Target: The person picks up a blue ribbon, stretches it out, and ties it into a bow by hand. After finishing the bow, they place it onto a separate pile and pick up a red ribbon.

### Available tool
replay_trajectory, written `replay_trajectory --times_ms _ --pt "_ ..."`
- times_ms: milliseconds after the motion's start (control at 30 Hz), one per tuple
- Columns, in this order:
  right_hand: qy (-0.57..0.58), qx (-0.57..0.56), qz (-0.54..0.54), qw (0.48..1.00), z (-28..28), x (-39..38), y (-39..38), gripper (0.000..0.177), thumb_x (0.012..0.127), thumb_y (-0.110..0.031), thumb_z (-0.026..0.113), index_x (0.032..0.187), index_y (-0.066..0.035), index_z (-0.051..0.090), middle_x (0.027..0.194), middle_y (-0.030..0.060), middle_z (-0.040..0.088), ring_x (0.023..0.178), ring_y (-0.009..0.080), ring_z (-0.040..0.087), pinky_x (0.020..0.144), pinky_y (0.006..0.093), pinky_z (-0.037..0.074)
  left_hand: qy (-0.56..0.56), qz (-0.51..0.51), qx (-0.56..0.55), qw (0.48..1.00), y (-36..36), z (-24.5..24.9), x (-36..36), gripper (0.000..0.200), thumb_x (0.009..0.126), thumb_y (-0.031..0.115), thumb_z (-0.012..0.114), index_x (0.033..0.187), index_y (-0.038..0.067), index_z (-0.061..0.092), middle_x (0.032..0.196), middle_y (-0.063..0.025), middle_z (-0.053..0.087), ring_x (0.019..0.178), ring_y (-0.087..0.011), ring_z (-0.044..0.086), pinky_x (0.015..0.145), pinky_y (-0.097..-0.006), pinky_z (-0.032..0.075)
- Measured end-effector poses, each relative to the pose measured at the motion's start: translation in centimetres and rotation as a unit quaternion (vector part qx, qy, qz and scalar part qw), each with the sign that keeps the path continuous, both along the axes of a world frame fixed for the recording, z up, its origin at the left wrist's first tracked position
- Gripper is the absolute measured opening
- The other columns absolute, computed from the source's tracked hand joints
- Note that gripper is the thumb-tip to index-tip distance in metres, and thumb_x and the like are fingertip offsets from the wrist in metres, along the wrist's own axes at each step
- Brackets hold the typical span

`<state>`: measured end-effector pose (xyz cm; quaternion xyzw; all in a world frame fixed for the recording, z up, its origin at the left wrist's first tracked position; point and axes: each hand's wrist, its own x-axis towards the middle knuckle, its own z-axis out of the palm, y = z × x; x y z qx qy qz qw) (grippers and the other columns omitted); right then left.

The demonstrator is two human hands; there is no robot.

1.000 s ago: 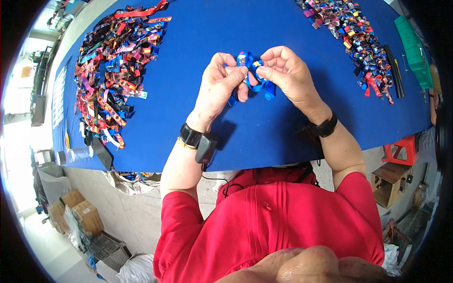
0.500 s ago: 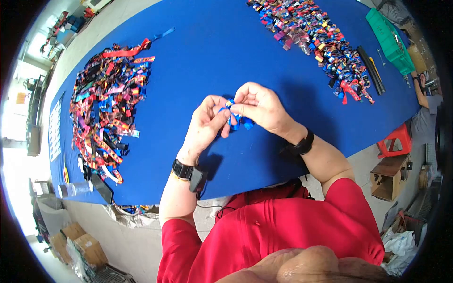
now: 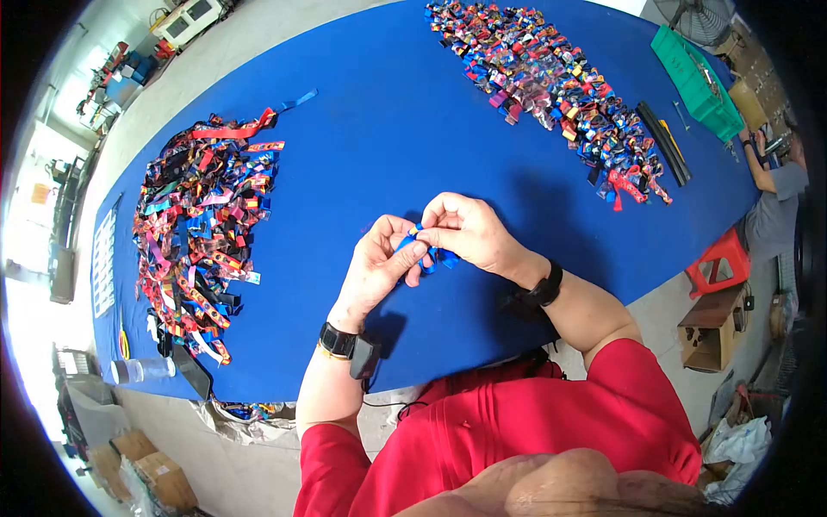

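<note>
Between my two hands is a blue ribbon strip (image 3: 444, 257), bunched and folded, with a small yellow patch near the fingertips. My left hand (image 3: 385, 257) pinches it from the left, thumb pressed over it. From the right, my right hand (image 3: 469, 231) grips the same strip between thumb and index finger. Both hands are over the blue table (image 3: 362, 155), fingertips close together, and parts of the strip are hidden behind my fingers. A large pile of loose printed ribbon strips (image 3: 207, 224) lies to the left. At the upper right spreads a band of folded ribbon pieces (image 3: 551, 95).
Black bars (image 3: 663, 145) and a green crate (image 3: 696, 84) lie at the right edge. A clear jar (image 3: 142, 370) and a dark flat object (image 3: 191, 372) sit at the near left. Beyond the right edge are a co-worker's arm (image 3: 760, 168) and a red stool (image 3: 719, 263).
The whole view has shifted, so the hands and near table edge appear lower. Both hands still pinch the blue strip, less of which shows below the fingers.
</note>
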<state>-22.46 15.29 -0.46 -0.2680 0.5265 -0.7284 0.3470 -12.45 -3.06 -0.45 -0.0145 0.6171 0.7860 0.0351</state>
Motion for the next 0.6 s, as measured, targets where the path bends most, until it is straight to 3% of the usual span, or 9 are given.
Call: replay_trajectory --times_ms 200,433,600 --pt "-0.002 -0.022 0.029 0.999 -0.2 -0.1 0.1 0.009 0.102 -0.005 0.062 0.106 0.001 0.057 0.091 0.0085 0.068 0.083 0.0145 0.068 0.074 0.0298 0.056 0.007 0.012 0.006 1.000 -0.2 -0.2 -0.1 0.015 0.101 0.009 0.066 0.110 0.003 0.057 0.083 -0.0124 0.072 0.060 -0.0101 0.062 0.056 -0.0241 0.050" --pt "0.031 0.015 0.013 0.999 0.7 -0.1 0.1 0.010 0.102 -0.003 0.062 0.109 0.000 0.057 0.094 0.0069 0.068 0.086 0.0128 0.067 0.079 0.0284 0.055 0.028 0.052 0.027 0.998 -0.2 -0.4 -0.2 0.010 0.103 0.006 0.062 0.110 0.003 0.057 0.082 -0.0121 0.071 0.060 -0.0119 0.062 0.056 -0.0245 0.050" --pt "0.067 0.013 0.003 0.998 -0.4 -0.1 0.0 0.011 0.100 -0.001 0.062 0.110 0.001 0.058 0.095 0.0069 0.069 0.088 0.0124 0.067 0.080 0.0283 0.055 0.018 0.044 0.008 0.999 0.0 -0.1 -0.1 0.013 0.101 0.008 0.066 0.108 0.003 0.057 0.082 -0.0115 0.071 0.062 -0.0121 0.063 0.054 -0.0234 0.049"
